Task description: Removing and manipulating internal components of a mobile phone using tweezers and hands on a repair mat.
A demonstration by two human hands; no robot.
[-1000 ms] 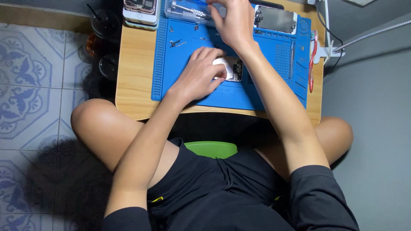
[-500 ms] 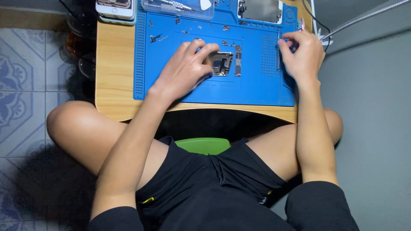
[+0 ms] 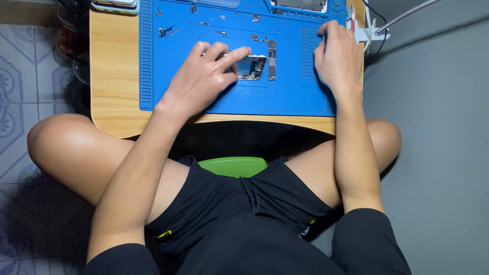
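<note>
The person sits cross-legged at a low wooden table (image 3: 114,76) with a blue mat (image 3: 285,97) spread over most of it. The left hand (image 3: 204,76) lies on the mat with its fingers curled loosely, the index finger stretched out so its tip touches the left edge of a small opened device (image 3: 252,67) near the mat's middle; it presses on the device rather than gripping it. A narrow dark board (image 3: 271,60) lies just beside the device on its right.

The right hand (image 3: 338,61) rests on the mat's right edge, over a patch of fine grid holes (image 3: 308,58), fingers bent together around the top of something thin and dark; what that is I cannot tell, since the fingers hide most of it.

Small screws and metal bits (image 3: 167,31) are scattered over the mat's upper left, well apart from both hands. At the far edge a phone (image 3: 300,5) lies partly cut off by the frame, and another phone (image 3: 114,4) sits at the table's top left corner. A white holder (image 3: 369,33) and a bendy metal lamp arm (image 3: 407,15) stand off the right side. Below the table a green stool (image 3: 233,165) shows between the knees, on a tiled floor (image 3: 20,76).
</note>
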